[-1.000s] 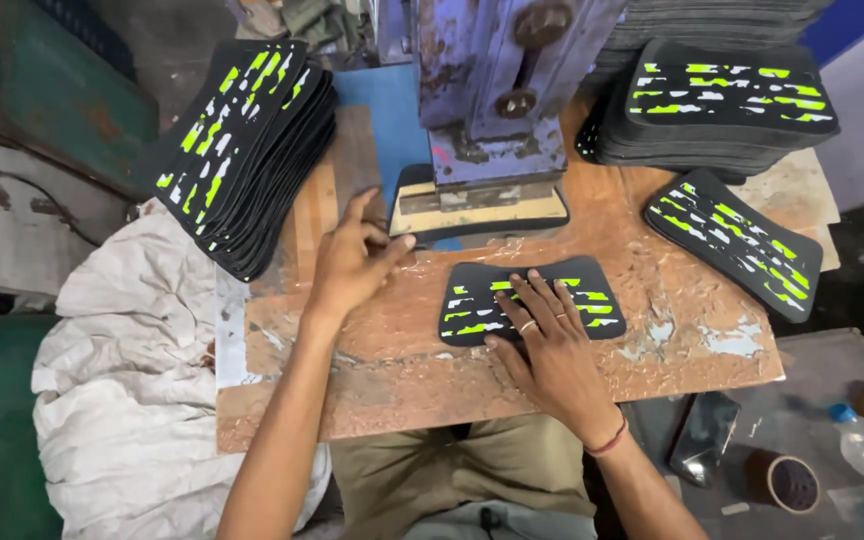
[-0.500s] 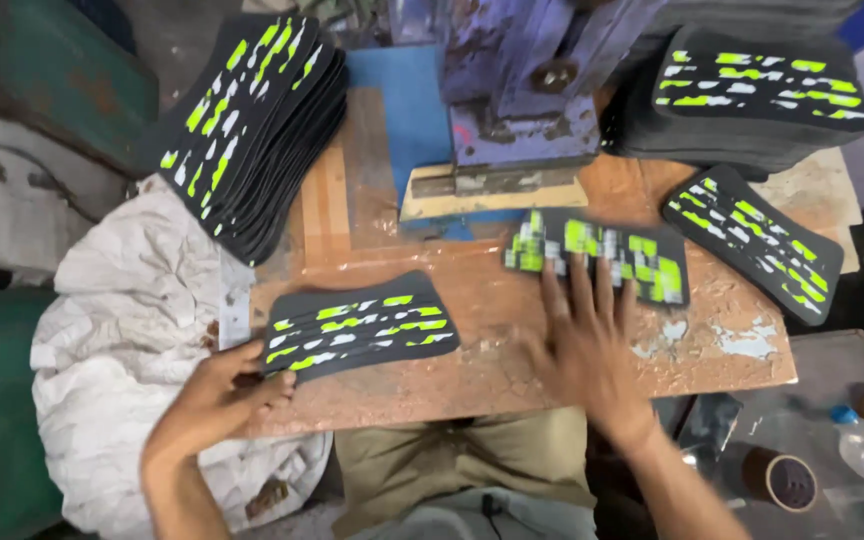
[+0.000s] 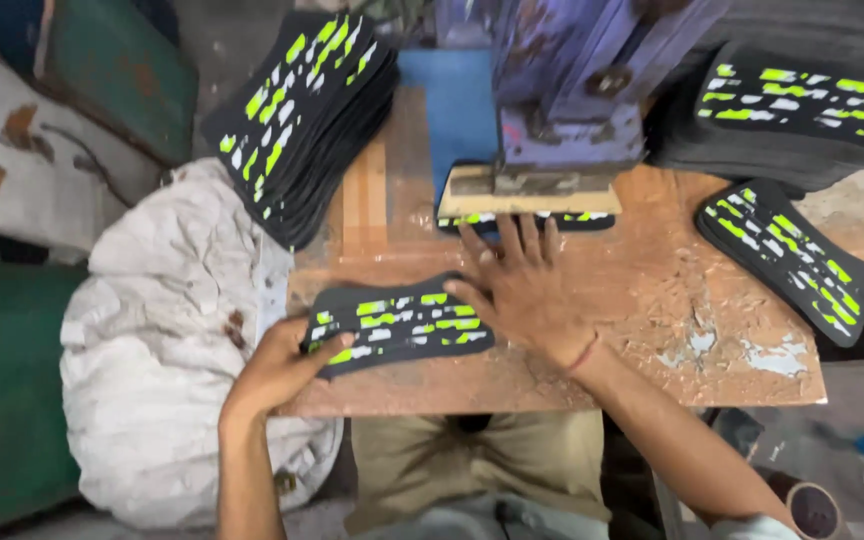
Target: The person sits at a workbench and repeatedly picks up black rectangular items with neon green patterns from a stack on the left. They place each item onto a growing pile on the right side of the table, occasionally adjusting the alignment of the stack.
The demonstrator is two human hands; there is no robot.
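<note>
My left hand (image 3: 277,368) grips the left end of a black rubber sheet with green and white markings (image 3: 397,325) lying near the front edge of the worn wooden bench (image 3: 652,300). My right hand (image 3: 522,285) lies flat on the bench, fingers spread. Its fingertips touch a second black sheet (image 3: 527,218) that is tucked under the plate of the purple press (image 3: 562,110). Only the front edge of that sheet shows.
A tall leaning stack of the same sheets (image 3: 302,120) stands at the back left. Another stack (image 3: 792,110) stands at the back right, with a small pile (image 3: 787,255) in front of it. A white sack (image 3: 172,340) sits left of the bench.
My right hand pushed one sheet from the bench's middle up under the press. My left hand brought another sheet from the left and now holds it at the front.
</note>
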